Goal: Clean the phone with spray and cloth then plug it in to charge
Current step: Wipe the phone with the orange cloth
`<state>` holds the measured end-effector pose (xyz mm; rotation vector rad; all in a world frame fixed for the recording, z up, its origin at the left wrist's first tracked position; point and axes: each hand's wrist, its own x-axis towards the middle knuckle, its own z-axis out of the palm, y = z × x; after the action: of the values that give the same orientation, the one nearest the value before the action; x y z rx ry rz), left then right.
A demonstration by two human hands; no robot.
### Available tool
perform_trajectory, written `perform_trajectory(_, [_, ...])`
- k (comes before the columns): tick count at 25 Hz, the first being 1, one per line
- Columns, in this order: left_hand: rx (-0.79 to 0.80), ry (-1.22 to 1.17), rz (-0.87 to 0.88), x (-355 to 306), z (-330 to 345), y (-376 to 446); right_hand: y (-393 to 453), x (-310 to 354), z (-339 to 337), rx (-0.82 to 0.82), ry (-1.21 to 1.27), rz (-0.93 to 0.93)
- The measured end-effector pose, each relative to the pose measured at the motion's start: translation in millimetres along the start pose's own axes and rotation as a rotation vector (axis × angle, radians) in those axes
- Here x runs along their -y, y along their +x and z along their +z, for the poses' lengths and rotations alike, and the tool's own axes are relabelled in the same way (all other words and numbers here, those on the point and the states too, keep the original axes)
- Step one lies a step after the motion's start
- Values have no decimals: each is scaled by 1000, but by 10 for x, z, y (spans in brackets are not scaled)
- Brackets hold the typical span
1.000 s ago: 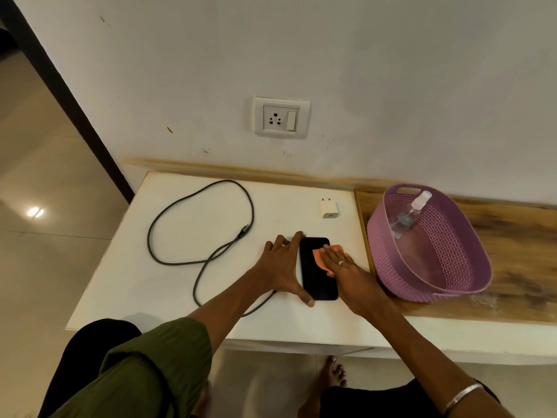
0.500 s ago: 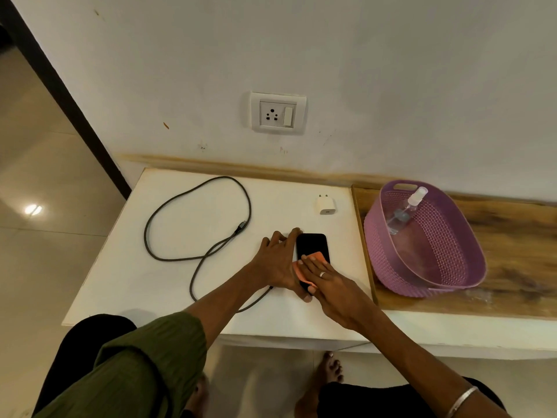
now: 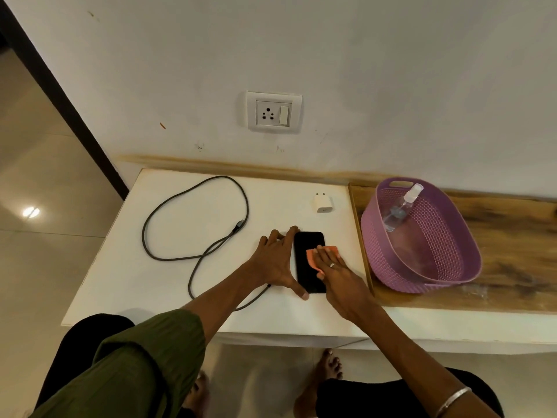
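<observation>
The right hand presses its flat, close-set fingers onto the orange cloth over the phone, while the left hand spreads along the phone's left edge, likely bracing it on the tabletop. The spray bottle leans in the purple basket right of the phone; part of the cloth is hidden under the hand.

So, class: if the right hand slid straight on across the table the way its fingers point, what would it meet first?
The right hand, flat on the orange cloth over the phone, points away toward the wall. The white charger plug looks first in that line, though the hand may pass just beside it.
</observation>
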<state>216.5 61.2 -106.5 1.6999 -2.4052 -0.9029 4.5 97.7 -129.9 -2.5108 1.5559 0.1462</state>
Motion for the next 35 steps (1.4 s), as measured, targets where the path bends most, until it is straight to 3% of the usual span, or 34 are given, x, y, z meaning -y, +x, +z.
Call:
perform_trajectory(4, [-21, -20, 7, -12, -5, 12, -77, 221, 5, -14, 131, -162])
perform_trajectory(8, [-21, -39, 3, -2, 4, 0, -179, 167, 25, -7, 72, -226])
perform_trajectory(13, [-13, -6, -4, 0, 0, 1, -239, -187, -18, -28, 20, -79])
perform_trajectory(18, [6, -3, -10, -8, -10, -2, -259, -16, 46, -56, 142, 48])
perform_trajectory(23, [-14, -2, -1, 15, 24, 13, -303, 345, 65, -47, 269, -111])
perform_trajectory(28, [-35, -26, 3, 35, 47, 14, -304, 115, 47, -3, 94, -210])
perform_trajectory(35, [-37, -9, 8, 57, 60, 8, -375, -4, 23, -72, 135, 64])
